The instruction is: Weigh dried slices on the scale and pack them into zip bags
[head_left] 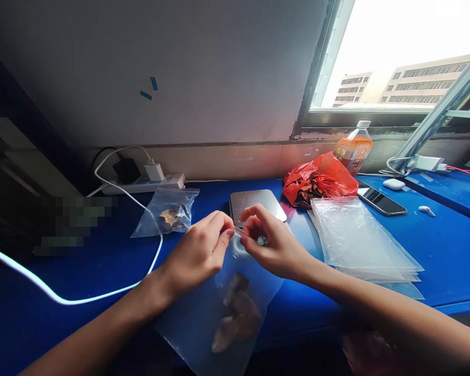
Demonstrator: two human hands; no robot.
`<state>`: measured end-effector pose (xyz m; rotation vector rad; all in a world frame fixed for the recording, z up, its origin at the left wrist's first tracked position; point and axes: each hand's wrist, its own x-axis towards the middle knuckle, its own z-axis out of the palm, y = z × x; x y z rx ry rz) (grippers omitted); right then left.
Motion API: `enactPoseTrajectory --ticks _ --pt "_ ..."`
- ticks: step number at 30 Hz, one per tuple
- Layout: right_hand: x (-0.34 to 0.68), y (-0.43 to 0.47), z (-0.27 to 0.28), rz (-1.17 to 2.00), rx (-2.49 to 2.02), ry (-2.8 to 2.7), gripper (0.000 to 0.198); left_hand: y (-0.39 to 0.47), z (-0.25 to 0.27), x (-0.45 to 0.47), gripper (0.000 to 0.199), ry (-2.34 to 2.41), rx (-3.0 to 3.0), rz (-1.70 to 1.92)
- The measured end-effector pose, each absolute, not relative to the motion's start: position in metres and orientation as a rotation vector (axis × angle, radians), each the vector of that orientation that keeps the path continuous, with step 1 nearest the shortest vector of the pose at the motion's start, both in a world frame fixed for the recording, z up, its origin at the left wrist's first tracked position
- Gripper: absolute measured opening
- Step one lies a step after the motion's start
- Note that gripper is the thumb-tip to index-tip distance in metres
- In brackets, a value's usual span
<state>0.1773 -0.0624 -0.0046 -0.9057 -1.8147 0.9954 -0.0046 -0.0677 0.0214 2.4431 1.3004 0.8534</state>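
A clear zip bag (203,318) hangs from both hands at the front of the blue table, with brown dried pieces (238,313) inside it. My left hand (206,243) pinches the bag's top edge between thumb and fingers. Close beside it, the thumb and forefinger of my right hand (272,240) grip the same edge. Just beyond the hands lies a flat silver scale (256,203), partly covered by them. I cannot tell whether the bag's seal is closed.
Another zip bag (168,209) with brown pieces lies left, near a white cable (156,250) and power strip (172,181). Right are a red plastic bag (332,177) of dark pieces, stacked bags (360,235), a phone (382,200), earbud case (394,184), earbud (426,211) and bottle (354,149).
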Motion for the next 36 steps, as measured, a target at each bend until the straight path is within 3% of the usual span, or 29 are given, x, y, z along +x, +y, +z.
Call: enactPoseTrajectory --ticks 18,27,36 --pt "0.180 -0.059 -0.002 0.951 -0.937 -1.860 0.029 -0.062 0.035 -0.010 0.026 1.431 2.276 0.745" --pt "0.179 -0.065 -0.005 0.905 -0.921 -1.931 0.035 -0.067 0.026 -0.003 0.019 1.244 2.365 0.759" --pt "0.184 -0.059 -0.006 0.934 -0.926 -1.905 0.029 -0.063 0.038 -0.009 0.024 1.455 2.146 0.699"
